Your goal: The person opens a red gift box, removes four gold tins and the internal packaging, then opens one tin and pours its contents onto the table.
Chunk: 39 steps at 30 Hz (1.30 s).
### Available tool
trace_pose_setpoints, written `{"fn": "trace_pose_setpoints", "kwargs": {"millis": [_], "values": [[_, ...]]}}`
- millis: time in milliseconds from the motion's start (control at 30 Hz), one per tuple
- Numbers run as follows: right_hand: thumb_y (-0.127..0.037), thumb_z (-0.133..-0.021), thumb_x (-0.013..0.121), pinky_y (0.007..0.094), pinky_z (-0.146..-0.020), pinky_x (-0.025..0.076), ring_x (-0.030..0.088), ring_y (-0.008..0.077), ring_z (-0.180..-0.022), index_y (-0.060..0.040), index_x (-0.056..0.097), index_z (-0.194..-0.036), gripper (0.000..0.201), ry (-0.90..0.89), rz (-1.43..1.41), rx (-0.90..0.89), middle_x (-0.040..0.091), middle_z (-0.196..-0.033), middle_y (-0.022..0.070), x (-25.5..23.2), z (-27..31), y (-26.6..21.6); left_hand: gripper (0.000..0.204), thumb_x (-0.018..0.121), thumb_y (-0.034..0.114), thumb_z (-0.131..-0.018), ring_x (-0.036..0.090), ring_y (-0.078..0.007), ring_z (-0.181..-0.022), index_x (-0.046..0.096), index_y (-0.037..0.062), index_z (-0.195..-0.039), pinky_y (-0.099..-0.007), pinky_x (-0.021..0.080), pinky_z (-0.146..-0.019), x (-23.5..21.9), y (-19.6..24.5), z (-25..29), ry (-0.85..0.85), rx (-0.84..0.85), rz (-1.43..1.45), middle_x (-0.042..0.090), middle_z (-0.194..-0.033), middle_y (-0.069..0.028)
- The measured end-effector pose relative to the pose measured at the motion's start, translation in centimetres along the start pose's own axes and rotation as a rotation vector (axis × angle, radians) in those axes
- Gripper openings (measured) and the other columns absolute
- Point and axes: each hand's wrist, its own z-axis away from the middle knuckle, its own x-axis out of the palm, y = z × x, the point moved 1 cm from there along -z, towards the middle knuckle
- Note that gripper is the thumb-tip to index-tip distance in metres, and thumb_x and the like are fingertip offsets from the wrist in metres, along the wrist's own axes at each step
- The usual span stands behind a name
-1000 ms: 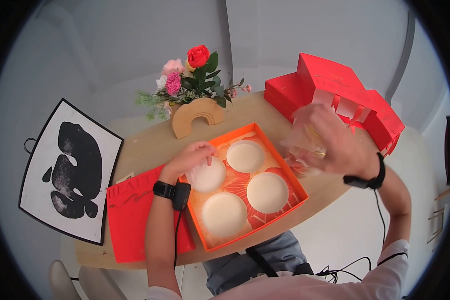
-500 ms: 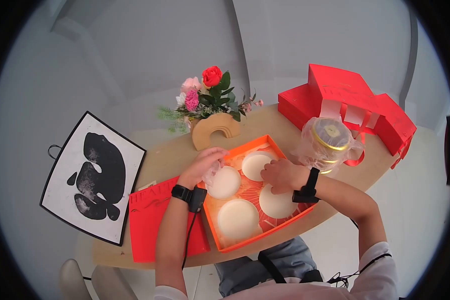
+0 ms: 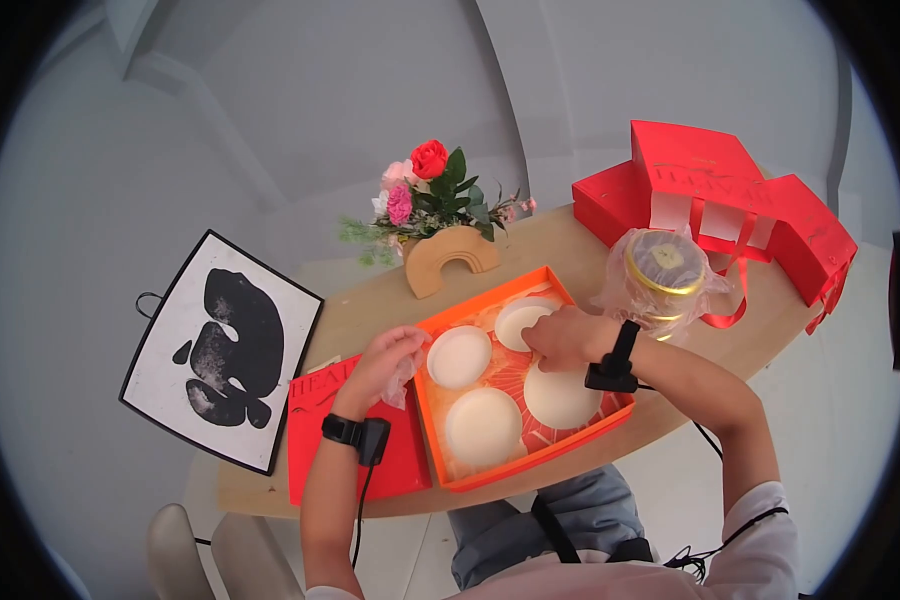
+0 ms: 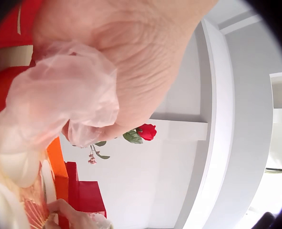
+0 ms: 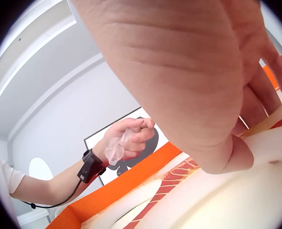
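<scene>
My left hand [image 3: 378,368] grips a crumpled piece of thin clear plastic film [image 4: 60,95] just left of the orange box. The right hand [image 3: 576,340] reaches into the orange box [image 3: 530,463], over its right side between the two right-hand round wells. In the right wrist view its thumb tip [image 5: 241,155] and extended fingers [image 5: 261,93] lie against the printed insert. Four-cornered and shallow, the box has round cream-white wells [image 3: 483,427] set in a red and gold patterned insert.
A jar [image 3: 665,270] with gold bands, loosely wrapped in clear film, stands right of the box. Red cartons [image 3: 705,165] with ribbon are behind it. A flower arrangement [image 3: 450,255] in an arched wooden holder, a red cover [image 3: 360,440] and a framed picture [image 3: 235,345] are leftward.
The right hand has let go of the film-wrapped jar at the right and come over into the box. My left hand has drawn away leftward from the box with the plastic film.
</scene>
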Motion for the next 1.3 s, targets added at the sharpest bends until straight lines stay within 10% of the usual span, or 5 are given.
{"fn": "trace_pose_setpoints", "kwargs": {"millis": [267,667,933,1067,1300], "values": [[-0.021,-0.084,0.062,0.0445,-0.093,0.048,0.07,0.0344,-0.093,0.0021,0.061,-0.107,0.033,0.042,0.055,0.077,0.073,-0.092,0.0163,-1.0,0.7,-1.0,0.02,0.057,0.021,-0.102,0.048,-0.0045,-0.058,0.065,0.0044,-0.109,-0.0205,0.038,-0.052,-1.0,-1.7,2.5,0.049,-0.01,-0.008,0.057,-0.075,0.0014],[-0.008,-0.077,0.067,0.0447,-0.107,0.038,0.063,0.0293,-0.09,-0.0052,0.061,-0.096,0.021,0.74,0.048,-0.217,0.065,-0.076,0.0083,-9.8,4.6,-2.4,0.03,0.056,0.026,-0.105,0.054,-0.0075,-0.063,0.053,0.0047,-0.125,-0.0225,0.043,-0.056,0.8,-2.0,4.9,0.229,0.138,0.483,0.064,-0.085,-0.005],[-0.004,-0.078,0.073,0.0448,-0.102,0.04,0.052,0.0355,-0.114,-0.0022,0.053,-0.118,0.045,1.315,-0.103,-0.037,0.055,-0.12,0.0157,-9.1,7.7,-3.6,0.036,0.053,0.035,-0.106,0.058,-0.0127,-0.053,0.049,0.003,-0.123,-0.0255,0.046,-0.045,0.2,-1.5,2.9,0.159,0.538,0.356,0.065,-0.079,-0.0107],[-0.01,-0.086,0.073,0.0374,-0.087,0.049,0.058,0.0244,-0.107,-0.0033,0.051,-0.119,0.04,0.92,-0.72,0.094,0.058,-0.117,0.0128,-2.0,10.6,-3.9,0.037,0.054,0.037,-0.105,0.055,-0.0126,-0.051,0.05,0.0032,-0.12,-0.025,0.044,-0.044,-0.8,-2.1,2.2,0.112,0.591,0.5,0.063,-0.074,-0.0095],[-0.021,-0.088,0.074,0.0463,-0.115,0.034,0.039,0.0365,-0.141,-0.0027,0.047,-0.13,0.054,0.696,-0.634,0.141,0.042,-0.146,0.0214,5.9,13.5,-2.8,0.04,0.06,0.043,-0.101,0.051,-0.0112,-0.051,0.055,0.0043,-0.107,-0.0251,0.042,-0.043,-0.5,-3.6,1.0,0.141,0.579,0.569,0.057,-0.068,-0.0054]]}}
